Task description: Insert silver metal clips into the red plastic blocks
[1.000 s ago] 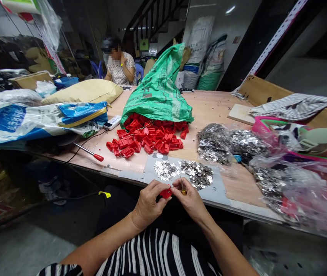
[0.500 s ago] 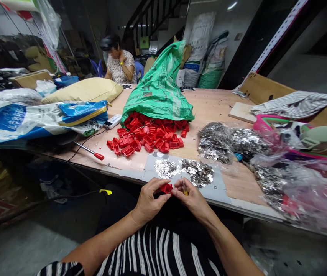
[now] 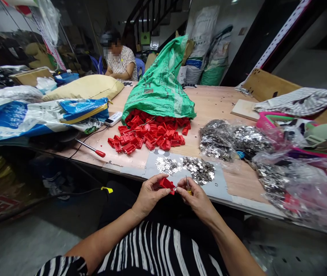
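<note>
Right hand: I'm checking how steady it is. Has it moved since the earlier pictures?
Yes, slightly: the right hand has shifted rightward, judged against the heap of silver metal pieces ahead of it.

We held a bright red plastic piece [image 3: 166,184], the same red as the heap [image 3: 148,136] spilling from the green woven sack [image 3: 160,80]. Our shirt [image 3: 157,249] ran in black and white stripes, silver pieces [image 3: 199,170] glittered on a grey sheet [image 3: 151,164], and the co-worker's pale blouse [image 3: 120,61] carried small dark dots.
</note>
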Demonstrator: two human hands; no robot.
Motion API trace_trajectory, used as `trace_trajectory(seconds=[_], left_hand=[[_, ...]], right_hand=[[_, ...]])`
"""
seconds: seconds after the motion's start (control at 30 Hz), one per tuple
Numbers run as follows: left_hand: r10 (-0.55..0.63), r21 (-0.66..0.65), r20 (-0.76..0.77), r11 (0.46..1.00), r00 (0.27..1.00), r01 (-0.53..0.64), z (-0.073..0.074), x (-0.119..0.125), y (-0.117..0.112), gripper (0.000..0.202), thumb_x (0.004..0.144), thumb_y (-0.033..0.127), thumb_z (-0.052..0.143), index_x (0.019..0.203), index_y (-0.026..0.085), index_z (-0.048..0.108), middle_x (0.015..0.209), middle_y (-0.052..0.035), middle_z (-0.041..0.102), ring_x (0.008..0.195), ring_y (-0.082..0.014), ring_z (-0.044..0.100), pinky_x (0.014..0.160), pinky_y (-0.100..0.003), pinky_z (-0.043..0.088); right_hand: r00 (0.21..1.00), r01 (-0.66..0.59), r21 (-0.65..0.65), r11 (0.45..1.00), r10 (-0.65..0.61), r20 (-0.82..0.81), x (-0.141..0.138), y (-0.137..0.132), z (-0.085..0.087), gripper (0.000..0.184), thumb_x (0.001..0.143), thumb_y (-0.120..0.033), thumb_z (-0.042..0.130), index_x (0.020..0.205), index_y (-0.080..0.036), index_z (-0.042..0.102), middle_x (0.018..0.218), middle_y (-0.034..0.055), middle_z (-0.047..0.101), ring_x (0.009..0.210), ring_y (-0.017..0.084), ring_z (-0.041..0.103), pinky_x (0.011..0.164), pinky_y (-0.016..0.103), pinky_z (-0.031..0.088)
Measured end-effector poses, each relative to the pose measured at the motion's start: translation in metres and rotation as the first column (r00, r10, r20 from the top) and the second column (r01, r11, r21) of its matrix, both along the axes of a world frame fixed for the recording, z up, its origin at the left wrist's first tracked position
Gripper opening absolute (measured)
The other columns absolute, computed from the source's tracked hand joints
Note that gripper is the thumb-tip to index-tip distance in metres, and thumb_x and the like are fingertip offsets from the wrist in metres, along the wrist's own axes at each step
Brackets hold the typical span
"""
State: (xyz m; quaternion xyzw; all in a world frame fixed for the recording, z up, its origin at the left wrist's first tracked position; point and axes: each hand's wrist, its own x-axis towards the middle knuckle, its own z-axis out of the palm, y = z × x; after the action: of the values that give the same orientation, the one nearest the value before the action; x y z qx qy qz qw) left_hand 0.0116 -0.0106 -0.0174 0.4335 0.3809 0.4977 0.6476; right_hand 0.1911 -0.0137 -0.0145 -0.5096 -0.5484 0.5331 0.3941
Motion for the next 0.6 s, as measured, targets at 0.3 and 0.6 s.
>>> trace_trajectory(seconds=[0.3, 0.6], left_hand=[[-0.025, -0.050, 0.069, 0.998, 0.997, 0.028, 0.0004, 0.0020, -0.0017, 0.047, 0.065, 0.021, 0.079, 0.109, 0.016, 0.064, 0.090, -0.0030, 0.070, 0.083, -0.0140, 0.064, 0.082, -0.026, 0.048], [-0.045, 0.053, 0.000, 0.998, 0.999, 0.045, -0.0056, 0.0023, -0.0024, 0.041, 0.068, 0.023, 0.078, 0.105, 0.017, 0.062, 0.089, -0.0026, 0.068, 0.083, -0.0134, 0.063, 0.080, -0.024, 0.048]], right_hand=[[0.998, 0.038, 0.038, 0.999, -0.040, 0.052, -0.0019, 0.0024, 0.0000, 0.029, 0.079, -0.047, 0.063, 0.085, -0.021, 0.050, 0.078, -0.0029, 0.050, 0.058, 0.009, 0.042, 0.050, 0.023, 0.034], [0.999, -0.002, -0.048, 0.999, 0.000, -0.052, -0.0077, 0.0055, -0.0054, 0.034, 0.075, -0.047, 0.068, 0.086, -0.022, 0.048, 0.074, -0.0040, 0.049, 0.058, 0.009, 0.045, 0.051, 0.022, 0.037]])
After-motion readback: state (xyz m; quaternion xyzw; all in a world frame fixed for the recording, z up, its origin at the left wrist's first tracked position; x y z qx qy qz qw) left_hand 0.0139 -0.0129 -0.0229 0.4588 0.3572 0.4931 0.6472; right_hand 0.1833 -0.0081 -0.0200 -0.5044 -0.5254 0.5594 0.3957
